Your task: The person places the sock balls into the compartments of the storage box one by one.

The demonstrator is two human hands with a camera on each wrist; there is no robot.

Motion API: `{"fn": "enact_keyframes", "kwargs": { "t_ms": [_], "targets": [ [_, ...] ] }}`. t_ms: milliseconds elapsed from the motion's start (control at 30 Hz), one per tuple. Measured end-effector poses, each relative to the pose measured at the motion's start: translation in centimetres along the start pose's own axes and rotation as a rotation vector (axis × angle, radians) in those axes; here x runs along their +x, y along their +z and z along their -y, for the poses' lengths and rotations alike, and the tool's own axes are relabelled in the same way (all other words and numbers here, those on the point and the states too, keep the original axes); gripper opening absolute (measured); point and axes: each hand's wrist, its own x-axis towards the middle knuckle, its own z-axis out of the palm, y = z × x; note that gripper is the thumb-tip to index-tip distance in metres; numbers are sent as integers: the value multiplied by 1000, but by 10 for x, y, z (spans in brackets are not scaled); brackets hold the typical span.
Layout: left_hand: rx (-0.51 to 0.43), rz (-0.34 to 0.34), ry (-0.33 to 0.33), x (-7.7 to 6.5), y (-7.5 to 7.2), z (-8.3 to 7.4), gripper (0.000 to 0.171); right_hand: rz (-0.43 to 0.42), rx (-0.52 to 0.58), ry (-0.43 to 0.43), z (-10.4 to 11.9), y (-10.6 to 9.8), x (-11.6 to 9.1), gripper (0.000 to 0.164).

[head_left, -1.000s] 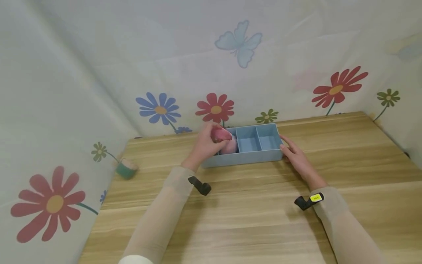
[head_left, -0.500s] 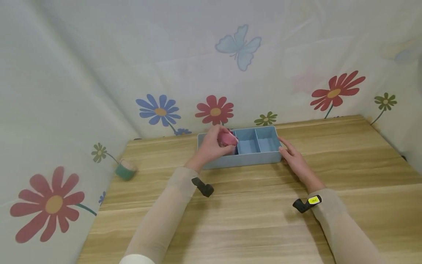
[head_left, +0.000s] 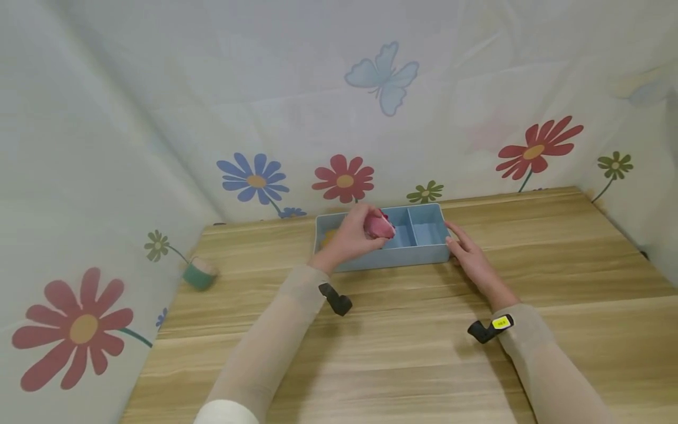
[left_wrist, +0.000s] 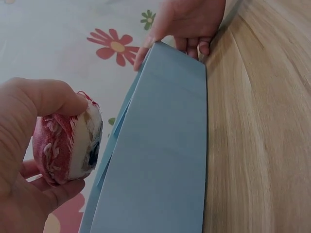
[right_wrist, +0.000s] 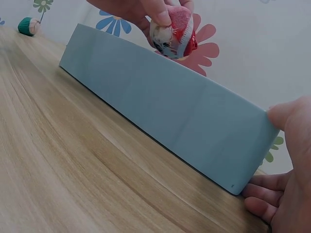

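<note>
My left hand pinches a pink, red and white rolled-up sock, with loose threads showing, between thumb and fingers. In the head view the sock overlaps the middle part of a pale blue divided box; the right wrist view has it just above the box's rim. My right hand grips the box's right end, thumb on the upper rim and the other fingers around the corner near the table. Something yellow lies in the box's left part, partly hidden behind the left hand.
A green and beige roll lies near the left edge of the wooden table. Behind the box hangs a white curtain printed with flowers and a butterfly, close to the table's back edge.
My left hand has lifted the sock from the box's left part and moved it to the right. The yellow thing has come into sight behind it. My right hand stays at the box's end.
</note>
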Motion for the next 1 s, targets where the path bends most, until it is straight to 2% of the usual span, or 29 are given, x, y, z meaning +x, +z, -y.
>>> {"fn": "enact_keyframes", "kwargs": {
  "t_ms": [133, 433, 700, 1000],
  "targets": [
    [26, 18, 23, 5, 4, -4, 52, -6, -6, 2, 2, 0, -1, 56],
    [67, 61, 4, 15, 13, -7, 51, -1, 17, -1, 2, -1, 0, 54],
    [78, 104, 12, 22, 18, -3, 48, -3, 7, 14, 1, -1, -1, 55],
    [117, 136, -11, 29, 24, -2, 47, -16, -11, -6, 1, 0, -1, 56]
  ]
}}
